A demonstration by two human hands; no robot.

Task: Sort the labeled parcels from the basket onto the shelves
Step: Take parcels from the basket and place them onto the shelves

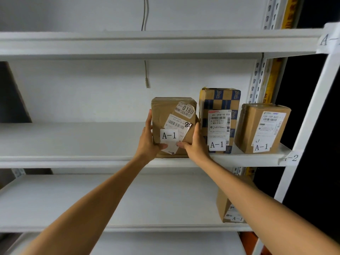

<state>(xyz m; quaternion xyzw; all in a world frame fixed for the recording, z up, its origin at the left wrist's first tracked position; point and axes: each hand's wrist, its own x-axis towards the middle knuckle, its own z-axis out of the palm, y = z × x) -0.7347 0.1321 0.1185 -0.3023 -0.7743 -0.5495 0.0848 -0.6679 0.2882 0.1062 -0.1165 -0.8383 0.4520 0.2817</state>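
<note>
Evidently both hands are clamped on one brown parcel (173,126) marked A-1: the left hand (149,138) flat against its nine o'clock side, the right hand (195,144) at its four o'clock corner, thumbs across the front. It stands upright on the middle shelf (73,161), base at the front lip, just beside a checkered parcel (219,120) at its three o'clock; a third box (262,127) stands further right, both also marked A-1. Judging by the creased cardboard, it is stiff but light, not fragile; gripping opposite side faces, low down, seems soundest, since the loose labels (172,144) could peel or slip
</note>
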